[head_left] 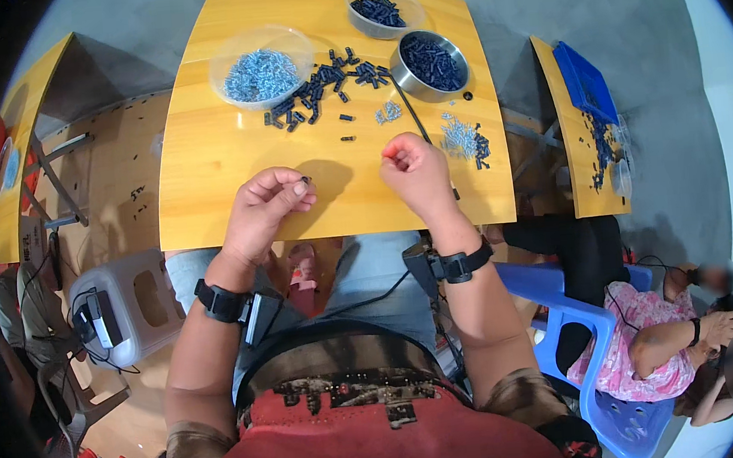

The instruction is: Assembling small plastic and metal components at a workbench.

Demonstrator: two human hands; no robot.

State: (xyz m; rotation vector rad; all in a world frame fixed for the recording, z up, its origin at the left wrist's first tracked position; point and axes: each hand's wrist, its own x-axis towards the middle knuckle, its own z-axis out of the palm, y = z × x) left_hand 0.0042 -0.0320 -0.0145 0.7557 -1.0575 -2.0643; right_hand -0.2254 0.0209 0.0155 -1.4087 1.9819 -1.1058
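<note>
Over the near left of the yellow table (208, 181), my left hand (263, 207) pinches a small black plastic piece (305, 180) between thumb and fingertips. My right hand (416, 173) is closed with its fingers curled together; whatever it may hold is hidden. Beside it runs a thin black rod (411, 112), partly behind the hand. Close by on the right lie small clear-and-blue parts (460, 138) and a little heap of black pieces (482, 151). A few more clear parts (388, 113) sit beyond the hand. Loose black cylindrical pieces (313, 91) are scattered farther back.
A clear bowl of pale blue parts (304, 46) stands back left. At the back right are a clear tub (385, 29) and a steel bowl (406, 79), both holding black pieces. A person on a blue chair (594, 332) sits to my right, near another table (556, 102).
</note>
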